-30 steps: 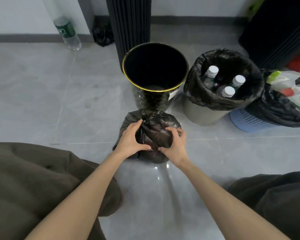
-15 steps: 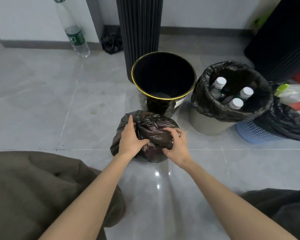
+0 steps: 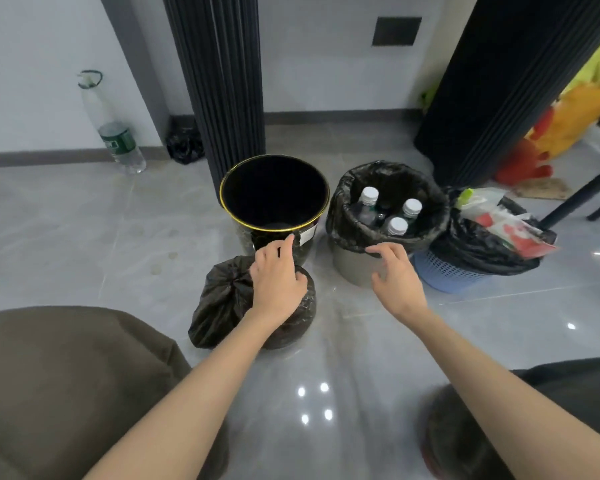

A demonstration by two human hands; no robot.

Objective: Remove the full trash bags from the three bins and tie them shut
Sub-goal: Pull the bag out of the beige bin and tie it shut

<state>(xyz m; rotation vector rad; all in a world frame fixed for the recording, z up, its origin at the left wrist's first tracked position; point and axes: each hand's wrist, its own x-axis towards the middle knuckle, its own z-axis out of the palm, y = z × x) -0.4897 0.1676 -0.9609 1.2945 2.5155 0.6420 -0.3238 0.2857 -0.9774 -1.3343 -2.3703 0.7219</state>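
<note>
Down on the floor: one bag tied, two bins full.
The tied bag (image 3: 222,299) sits on the floor (image 3: 118,237) just before the black bin (image 3: 274,229); the left hand (image 3: 278,275) lies over it, fingers loosely bent, gripping nothing. The right hand (image 3: 397,275), fingers spread, touches the liner (image 3: 343,230) of the grey bin (image 3: 354,268).

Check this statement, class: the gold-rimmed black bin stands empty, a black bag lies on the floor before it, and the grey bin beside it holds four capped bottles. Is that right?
One slip: the head view shows three capped bottles, not four, in the grey bin. The rest holds: empty gold-rimmed bin, black bag before it.
</note>
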